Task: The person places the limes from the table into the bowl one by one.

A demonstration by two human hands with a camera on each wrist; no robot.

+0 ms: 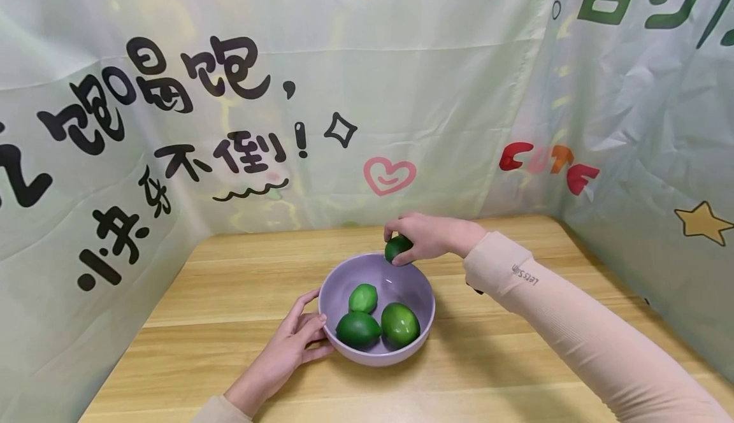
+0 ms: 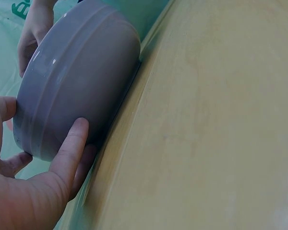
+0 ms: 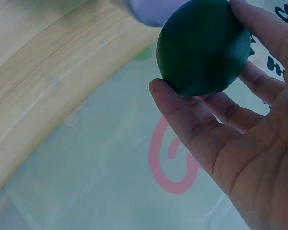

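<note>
A purple bowl [image 1: 408, 288] stands on the wooden table, holding a small light-green lime [image 1: 363, 299], a darker pointed lime [image 1: 358, 330] and a glossy lime [image 1: 400, 325]. My left hand [image 1: 281, 350] holds the bowl at its left side, a digit at the rim and other fingers spread along the outer wall, as the left wrist view shows. Over the far rim, my right hand [image 1: 429, 237] grips a dark green lime [image 3: 204, 48] between thumb and fingers. That lime overlaps the bowl's back edge in the head view.
The wooden table [image 1: 229, 295] reaches back to a pale printed cloth [image 1: 459, 92] hung behind and along both sides. On the cloth are black lettering, a pink heart [image 1: 390, 176] and a yellow star [image 1: 704, 223].
</note>
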